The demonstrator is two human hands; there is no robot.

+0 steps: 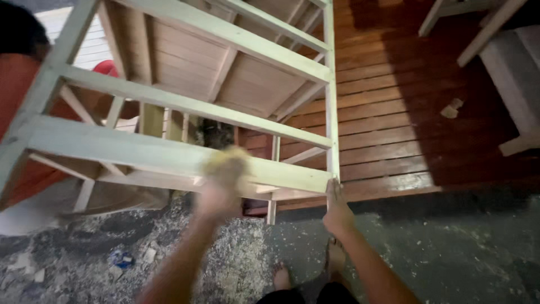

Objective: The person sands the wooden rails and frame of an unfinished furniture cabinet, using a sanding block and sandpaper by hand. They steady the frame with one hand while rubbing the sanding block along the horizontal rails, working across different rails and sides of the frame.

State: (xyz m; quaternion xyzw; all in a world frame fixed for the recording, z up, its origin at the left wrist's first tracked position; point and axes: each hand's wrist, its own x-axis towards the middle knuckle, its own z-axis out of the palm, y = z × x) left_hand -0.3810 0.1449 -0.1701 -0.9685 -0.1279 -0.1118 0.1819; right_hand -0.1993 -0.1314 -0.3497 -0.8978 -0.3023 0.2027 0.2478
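Both hands are up at the near side of a pale wooden frame [185, 104], which looks like an unfinished piece of furniture lying on its side. The left hand [222, 180] is blurred; it presses a yellowish pad [226, 160], maybe sandpaper or a sponge, against the near rail [112, 149] of the frame, and the fingers seem closed over the pad, though the blur hides how tightly. The right hand [337, 211] is to the right of it, closed around the lower end of the corner post [331, 101], where the post meets the near rail. So the frame lies just in front of the hands and stretches away to the far left.

Under the frame, on the near left, the grey floor [450, 253] carries a heap of sawdust [236, 253]. Two bare feet [306, 270] stand near the bottom edge. Farther right there is a dark red plank floor [394, 112]. At the far left, a person in an orange garment [17, 84] is partly seen behind the frame.
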